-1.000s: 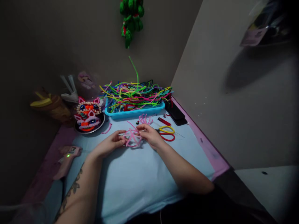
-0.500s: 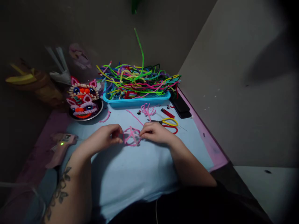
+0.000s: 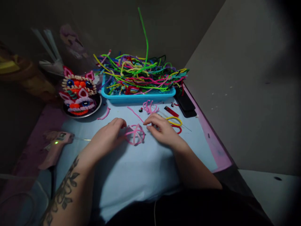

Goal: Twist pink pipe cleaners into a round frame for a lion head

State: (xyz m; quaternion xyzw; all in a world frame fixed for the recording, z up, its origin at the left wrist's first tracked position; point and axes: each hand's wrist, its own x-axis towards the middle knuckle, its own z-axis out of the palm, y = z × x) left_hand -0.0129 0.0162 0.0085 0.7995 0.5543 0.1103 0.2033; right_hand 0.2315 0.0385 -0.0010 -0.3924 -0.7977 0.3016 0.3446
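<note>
A pink pipe-cleaner shape [image 3: 135,134], looped like a small cage, lies on the light blue table cover [image 3: 131,175] between my hands. My left hand [image 3: 107,136] rests just left of it, fingers loosely bent, fingertips at its edge, gripping nothing. My right hand [image 3: 162,128] hovers a little to the right of the shape, fingers apart and empty, next to the scissors [image 3: 175,122] with one yellow and one red handle loop.
Behind stands a blue tray [image 3: 138,99] heaped with coloured pipe cleaners [image 3: 141,75]. A pipe-cleaner lion head [image 3: 78,94] sits on a metal plate at the left. A pink glue gun [image 3: 56,146] glows green. Pink scraps [image 3: 149,106], a red lighter [image 3: 171,111] and a black phone [image 3: 185,103] lie near the wall.
Both hands pinched the pink shape earlier; now it lies free on the cover and the fingers have drawn off it. The view has tilted downward.
</note>
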